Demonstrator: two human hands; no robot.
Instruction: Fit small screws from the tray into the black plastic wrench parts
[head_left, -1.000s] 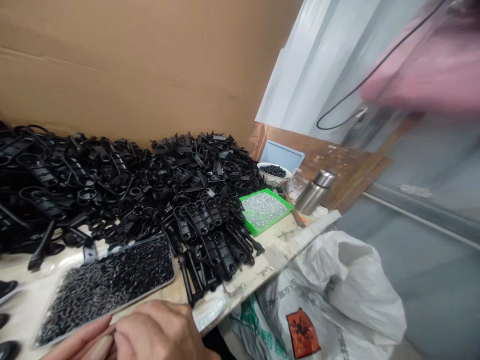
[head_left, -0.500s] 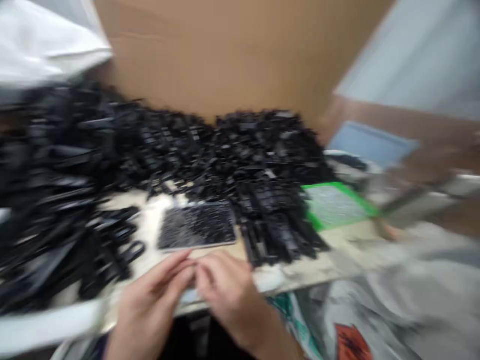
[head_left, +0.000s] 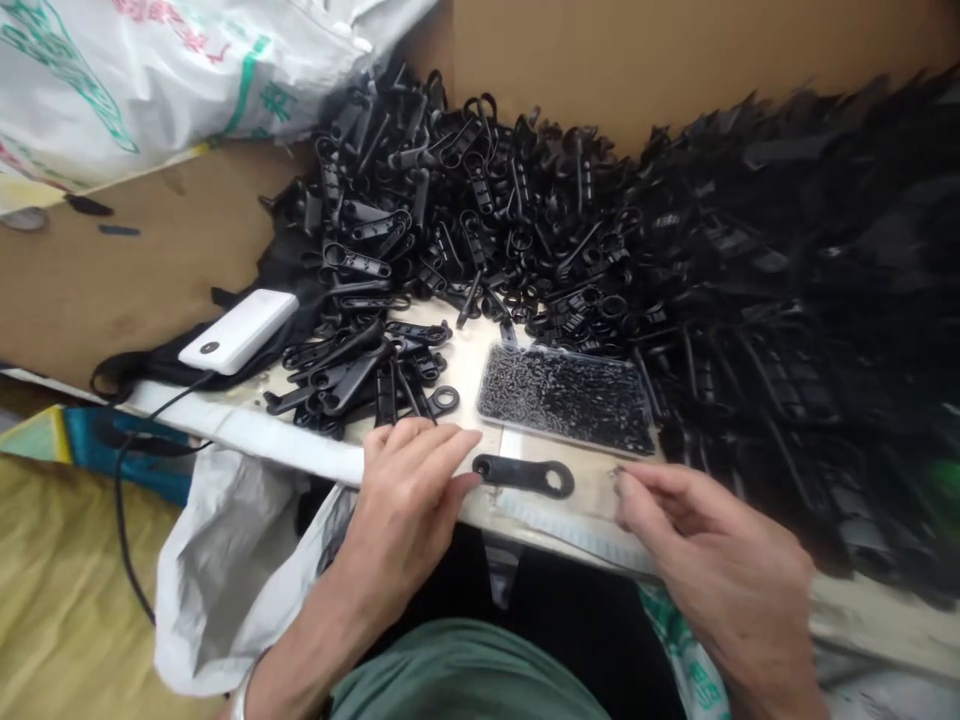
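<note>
A flat black plastic arm, with a large ring at its right end and a small hole at its left, lies at the table's front edge. My left hand has its thumb and fingertips closed at the small-hole end. To the right of that part, my right hand pinches a tiny dark piece, seemingly a screw, between thumb and forefinger. Behind the plastic arm stands a shallow clear box full of small black screws. Several similar black arms lie loosely just beyond my left hand.
A big heap of black plastic parts fills the back, against cardboard. More parts lie in rows at right. A white power bank with a cable sits at left. White sacks hang below the table edge.
My view has swung left. My hands, together before, are now apart: left at the plastic arm, right off to its right. The plastic arm now shows clearly on the table.
</note>
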